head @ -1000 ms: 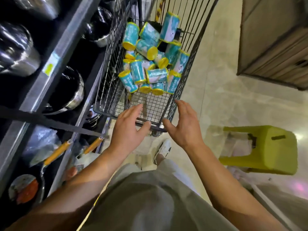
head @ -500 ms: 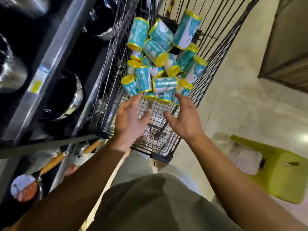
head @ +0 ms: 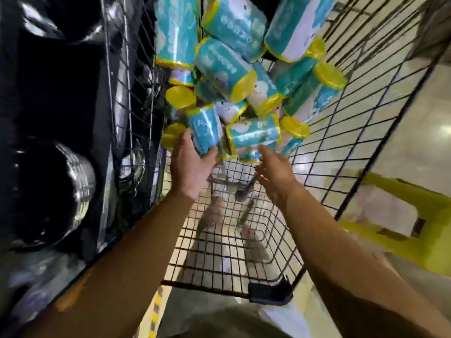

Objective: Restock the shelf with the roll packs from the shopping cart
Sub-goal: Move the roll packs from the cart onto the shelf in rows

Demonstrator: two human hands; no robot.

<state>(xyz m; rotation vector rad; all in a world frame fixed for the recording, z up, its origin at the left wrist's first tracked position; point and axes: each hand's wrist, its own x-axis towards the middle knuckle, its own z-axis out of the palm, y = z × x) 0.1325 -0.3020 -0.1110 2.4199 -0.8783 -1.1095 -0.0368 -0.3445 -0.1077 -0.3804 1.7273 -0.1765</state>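
Several teal roll packs with yellow ends [head: 227,69] lie piled at the far end of the black wire shopping cart [head: 341,123]. Both my arms reach inside the cart. My left hand [head: 189,167] touches the near end of one upright teal pack [head: 203,130], fingers spread beside it and thumb under it. My right hand [head: 274,172] is spread open just below a pack lying sideways [head: 253,134], fingertips almost at its lower edge. The picture is blurred by motion, so a firm grip by either hand does not show.
Dark shelving [head: 61,118] with shiny steel pots [head: 73,191] runs along the left, close against the cart's side. A lime-green plastic stool [head: 415,228] stands on the tiled floor at the right. The cart's near wire floor [head: 231,252] is bare.
Both hands have gone from the cart's near rim forward into the cart, up to the pile of packs. The camera has leaned in closer over the cart.
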